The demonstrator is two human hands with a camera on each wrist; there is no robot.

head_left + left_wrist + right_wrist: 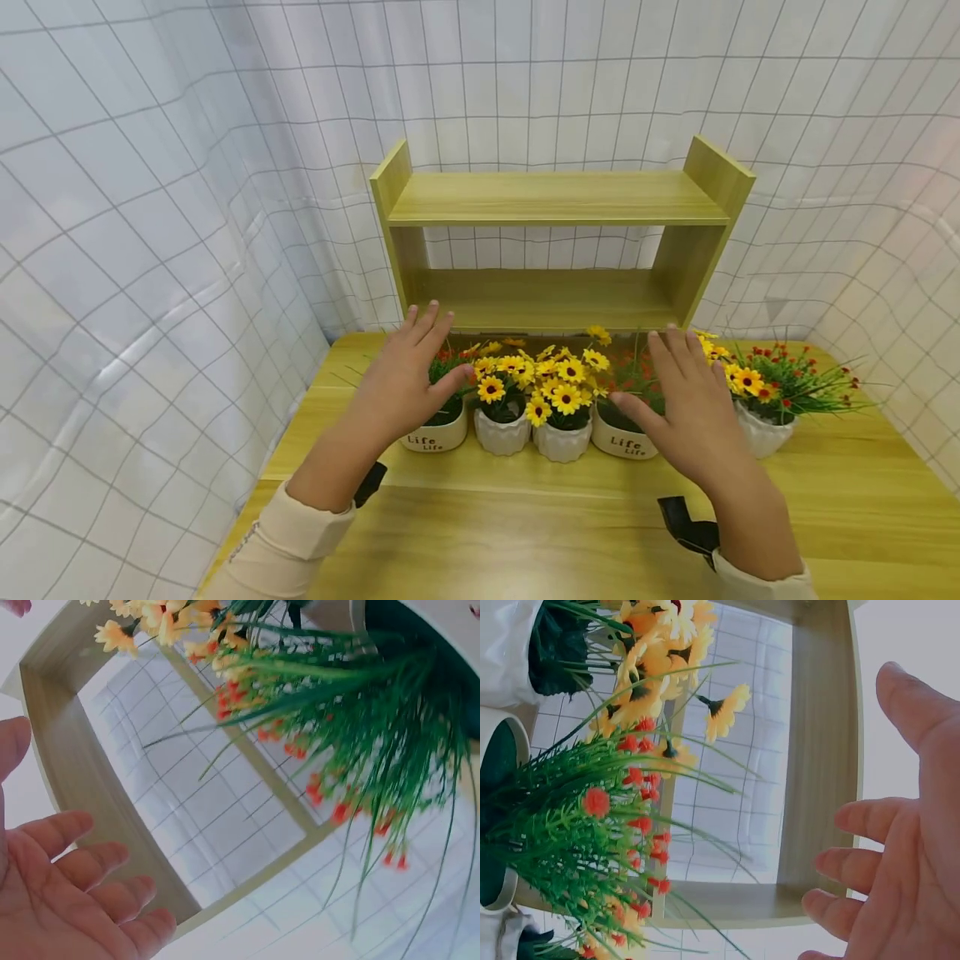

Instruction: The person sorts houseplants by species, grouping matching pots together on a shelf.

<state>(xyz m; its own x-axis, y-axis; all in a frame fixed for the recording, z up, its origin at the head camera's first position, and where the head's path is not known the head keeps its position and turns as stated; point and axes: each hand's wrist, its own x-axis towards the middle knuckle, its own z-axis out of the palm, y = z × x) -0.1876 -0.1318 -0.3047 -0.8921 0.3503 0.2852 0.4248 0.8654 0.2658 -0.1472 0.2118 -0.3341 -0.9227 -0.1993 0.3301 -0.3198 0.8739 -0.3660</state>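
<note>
My left hand [401,383] is held over the left end of a row of potted artificial flowers, fingers straight and spread, holding nothing. Below it is an oval cream pot [437,438] lettered "Life", with green grass and small red flowers [341,806]. My right hand [693,408], also straight-fingered and holding nothing, partly hides a second "Life" pot [624,440] and its red flowers [596,802]. Between the hands stand two white fluted pots [502,435] with yellow daisy-like flowers [567,398]. To the right of the right hand is another white pot [765,433] beneath red and yellow blooms.
A two-tier wooden shelf [558,197] stands behind the pots, its boards bare. Everything rests on a light wooden table [525,533]. White grid-patterned curtain [562,92] surrounds the table at the back and sides. Black straps [686,527] are at both wrists.
</note>
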